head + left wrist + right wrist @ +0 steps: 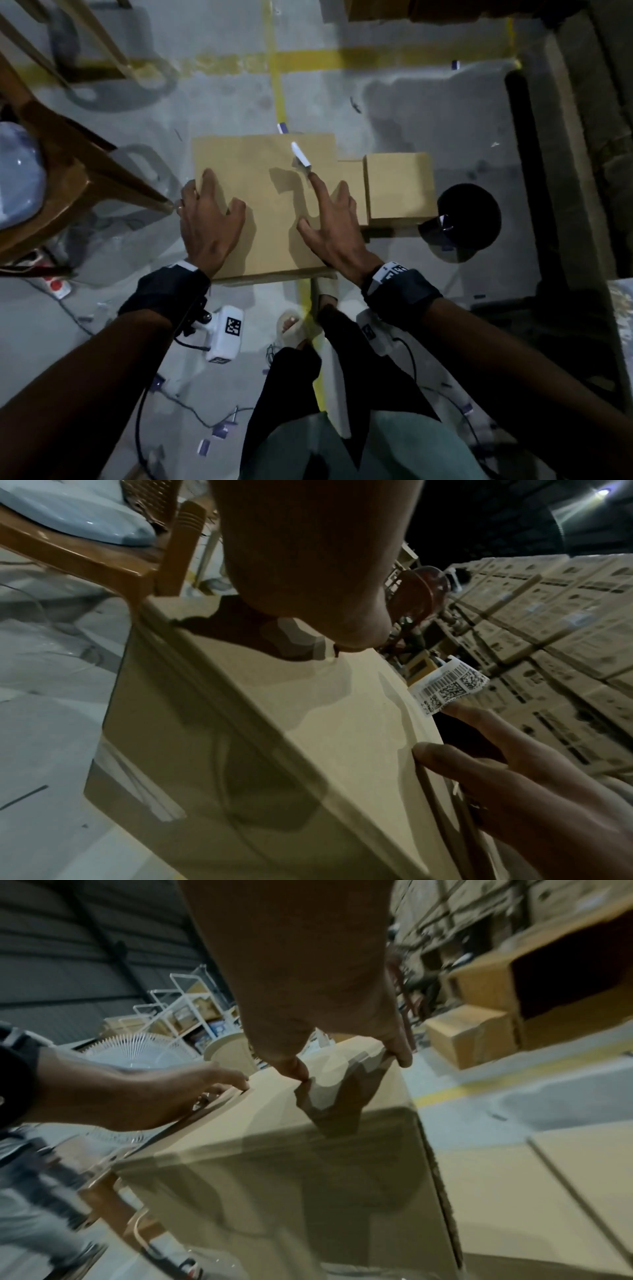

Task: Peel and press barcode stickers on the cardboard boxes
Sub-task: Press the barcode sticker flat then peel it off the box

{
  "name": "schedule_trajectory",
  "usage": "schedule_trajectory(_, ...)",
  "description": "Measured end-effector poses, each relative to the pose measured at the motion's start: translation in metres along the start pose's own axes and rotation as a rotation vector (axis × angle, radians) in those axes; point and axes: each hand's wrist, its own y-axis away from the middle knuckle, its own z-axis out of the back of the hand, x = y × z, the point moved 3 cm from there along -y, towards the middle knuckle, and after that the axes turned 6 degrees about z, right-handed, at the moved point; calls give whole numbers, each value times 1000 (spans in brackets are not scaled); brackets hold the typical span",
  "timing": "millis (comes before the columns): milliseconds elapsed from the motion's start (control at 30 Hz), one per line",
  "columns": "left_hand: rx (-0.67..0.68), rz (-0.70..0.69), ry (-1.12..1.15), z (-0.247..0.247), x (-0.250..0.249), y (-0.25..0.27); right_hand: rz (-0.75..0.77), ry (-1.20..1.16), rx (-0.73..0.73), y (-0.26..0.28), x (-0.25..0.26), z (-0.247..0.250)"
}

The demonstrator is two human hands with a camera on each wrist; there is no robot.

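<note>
A large cardboard box [267, 236] stands on the floor in front of me. My left hand [210, 219] rests flat on the left part of its top, fingers spread near the left edge. My right hand [330, 222] is over the right part, fingers straight and spread. A white barcode sticker [300, 156] clings to the tip of its outstretched index finger and sticks up curled over the box top. The left wrist view shows the sticker's [448, 687] printed codes. In the right wrist view, my right hand's fingertips [298, 1069] touch the box top [274, 1112].
A smaller cardboard box [399, 185] stands against the big one's right side, with a black round object [469, 219] beyond it. A brown chair [68, 164] is close on the left. A white device [226, 332], cables and my sandalled feet [291, 325] are near the box's front.
</note>
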Motion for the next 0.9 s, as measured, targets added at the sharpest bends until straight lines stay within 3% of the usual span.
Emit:
schedule_trajectory(333, -15, 171, 31, -63, 104, -82, 64, -81, 156, -84, -38, -130)
schedule_trajectory(567, -29, 143, 33, -109, 147, -144, 60, -87, 208, -142, -66, -202)
schedule_trajectory(900, 27, 68, 4, -199, 173, -217, 32, -43, 235, -208, -134, -254)
